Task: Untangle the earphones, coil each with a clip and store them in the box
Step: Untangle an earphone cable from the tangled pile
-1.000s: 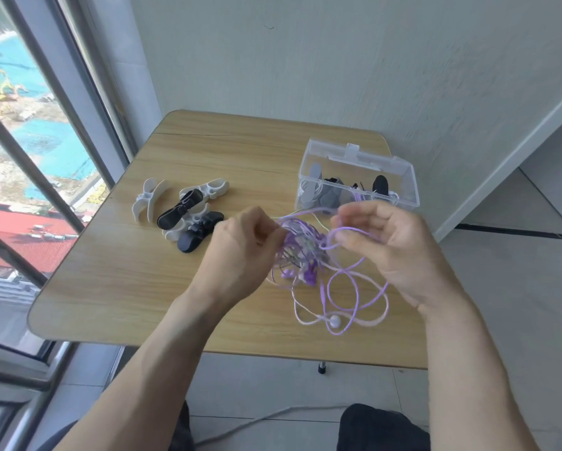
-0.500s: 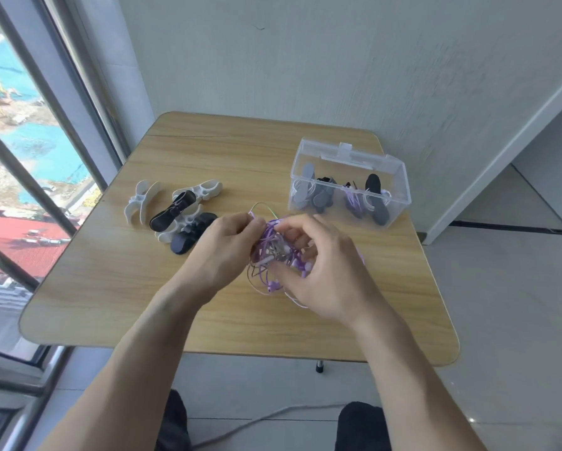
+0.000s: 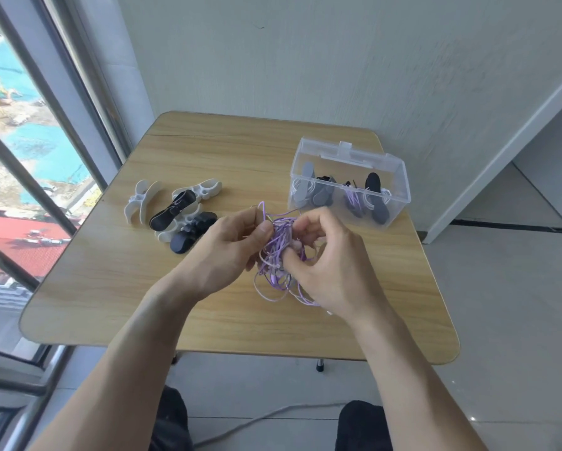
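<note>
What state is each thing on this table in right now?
purple earphone cords: tangled, held above the table.
left hand: pinching the tangle.
right hand: gripping the tangle.
clear box: open, holding coiled earphones.
spare clips: loose on the table, unused.
table: bearing clips and box.

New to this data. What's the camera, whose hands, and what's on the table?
There is no robot. A person wears one wide-angle camera on the head, looking down at their own bare hands. The left hand and right hand both pinch a tangle of purple earphones just above a wooden table. Loose white and black clips lie on the left. On the right stands a clear box already holding coiled, clipped earphones.
</note>
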{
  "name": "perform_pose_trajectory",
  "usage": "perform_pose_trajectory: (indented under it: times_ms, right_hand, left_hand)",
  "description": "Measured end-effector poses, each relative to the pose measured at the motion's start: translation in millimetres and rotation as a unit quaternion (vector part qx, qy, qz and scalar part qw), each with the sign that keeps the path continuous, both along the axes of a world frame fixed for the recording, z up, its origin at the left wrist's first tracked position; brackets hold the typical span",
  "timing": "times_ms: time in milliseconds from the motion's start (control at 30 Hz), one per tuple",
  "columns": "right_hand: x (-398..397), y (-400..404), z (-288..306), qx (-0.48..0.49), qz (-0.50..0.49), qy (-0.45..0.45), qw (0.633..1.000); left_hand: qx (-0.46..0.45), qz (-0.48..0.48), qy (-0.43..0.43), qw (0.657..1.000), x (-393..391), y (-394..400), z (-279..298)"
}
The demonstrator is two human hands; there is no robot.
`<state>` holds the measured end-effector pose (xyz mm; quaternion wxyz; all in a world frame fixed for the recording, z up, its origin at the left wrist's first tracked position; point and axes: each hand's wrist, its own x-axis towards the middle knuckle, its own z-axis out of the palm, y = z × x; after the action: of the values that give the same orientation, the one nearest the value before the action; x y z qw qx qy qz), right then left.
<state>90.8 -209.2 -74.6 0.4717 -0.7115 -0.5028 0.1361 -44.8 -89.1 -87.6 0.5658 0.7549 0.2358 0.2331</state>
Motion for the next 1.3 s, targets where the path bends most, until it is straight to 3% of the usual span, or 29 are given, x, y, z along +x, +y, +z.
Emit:
perform_pose_trajectory:
  times_ms: [133, 267, 433, 600, 733, 933, 1067, 1233, 1300]
  right_hand:
    - [2, -1, -2, 0.029, 0.047, -0.062, 0.997]
    - [7, 1, -7, 0.066, 0.013, -0.100, 0.993]
    - [15, 2, -7, -0.021, 0.002, -0.138, 0.990]
    - [27, -3, 3, -0.082, 0.003, -0.051, 0.995]
    - [25, -8, -3, -0.020, -0.049, -0.021, 0.998]
    - [35, -9, -5, 0.028, -0.069, 0.027, 0.997]
    - [51, -13, -4, 0.011, -0.071, 0.020, 0.997]
    - [72, -27, 6, -0.170, 0.045, 0.042, 0.984]
    - [72, -29, 8, -0.177, 0.056, 0.094, 0.978]
  left_hand:
    - [-0.002, -0.025, 0.006, 1.000, -1, -1, 4]
    - [0.031, 0.048, 0.009, 0.998, 1, -3, 4]
    - [0.036, 0.128, -0.010, 0.991, 4, -5, 6]
    - [0.062, 0.179, -0.017, 0.982, 9, -10, 9]
    - [-0.029, 0.205, -0.081, 0.975, 5, -2, 15]
    - [-0.088, 0.207, -0.040, 0.973, 8, -5, 10]
    - [-0.108, 0.281, -0.030, 0.953, 2, 7, 10]
    - [-0.006, 0.385, 0.006, 0.923, -16, 27, 8]
    - [0.043, 0.407, 0.028, 0.912, -24, 35, 9]
